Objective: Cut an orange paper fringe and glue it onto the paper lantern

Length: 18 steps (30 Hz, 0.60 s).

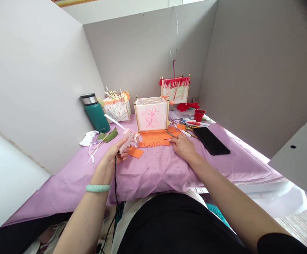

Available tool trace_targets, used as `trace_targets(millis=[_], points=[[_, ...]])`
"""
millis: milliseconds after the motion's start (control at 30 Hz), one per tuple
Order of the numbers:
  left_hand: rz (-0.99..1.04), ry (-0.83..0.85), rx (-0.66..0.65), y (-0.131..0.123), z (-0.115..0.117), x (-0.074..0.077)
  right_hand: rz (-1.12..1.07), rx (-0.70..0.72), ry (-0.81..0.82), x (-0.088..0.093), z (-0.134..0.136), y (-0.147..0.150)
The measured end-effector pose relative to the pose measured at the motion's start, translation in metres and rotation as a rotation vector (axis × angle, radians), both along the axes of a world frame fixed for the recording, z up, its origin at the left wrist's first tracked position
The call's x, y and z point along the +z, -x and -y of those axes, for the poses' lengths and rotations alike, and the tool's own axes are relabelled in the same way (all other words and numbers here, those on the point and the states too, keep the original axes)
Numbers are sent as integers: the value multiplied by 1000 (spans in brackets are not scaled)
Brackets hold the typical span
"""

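My left hand (118, 150) is wrapped round a pink hot glue gun (127, 140) with a long white glue stick jutting out of its back. A black cord hangs from its handle. My right hand (183, 145) has its fingers bent together at the right end of an orange fringed paper strip (154, 143), which lies flat on the table. A thin dark tool tip (170, 134) shows beside those fingers; its kind is unclear. Just behind the strip stands a white paper lantern (152, 118) with wooden stick edges and a pink flower drawing. A small orange paper piece (136, 152) lies near the glue gun.
Behind stand a stick-filled paper lantern (116, 110) and a red-fringed lantern (176, 91) hanging on a wire. A teal bottle (96, 114) and green leaf (111, 135) are at left. At right lie a black phone (212, 140), markers (195, 123) and a red cup (199, 115).
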<state>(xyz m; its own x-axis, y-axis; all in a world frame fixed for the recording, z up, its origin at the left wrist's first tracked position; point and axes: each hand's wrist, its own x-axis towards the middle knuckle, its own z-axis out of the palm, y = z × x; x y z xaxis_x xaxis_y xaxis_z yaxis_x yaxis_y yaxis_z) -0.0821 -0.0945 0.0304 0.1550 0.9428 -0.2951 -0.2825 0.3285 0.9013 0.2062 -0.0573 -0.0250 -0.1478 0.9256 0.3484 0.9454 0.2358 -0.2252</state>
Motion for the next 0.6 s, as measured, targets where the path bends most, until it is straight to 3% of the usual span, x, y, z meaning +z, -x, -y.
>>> trace_targets(millis=[200,600], points=[[6,23,-57,-1,-2,-3,-1,-3,13,0,0,0],[-28,28,-36,0,1,-1,-5,1,2,0,0,0]])
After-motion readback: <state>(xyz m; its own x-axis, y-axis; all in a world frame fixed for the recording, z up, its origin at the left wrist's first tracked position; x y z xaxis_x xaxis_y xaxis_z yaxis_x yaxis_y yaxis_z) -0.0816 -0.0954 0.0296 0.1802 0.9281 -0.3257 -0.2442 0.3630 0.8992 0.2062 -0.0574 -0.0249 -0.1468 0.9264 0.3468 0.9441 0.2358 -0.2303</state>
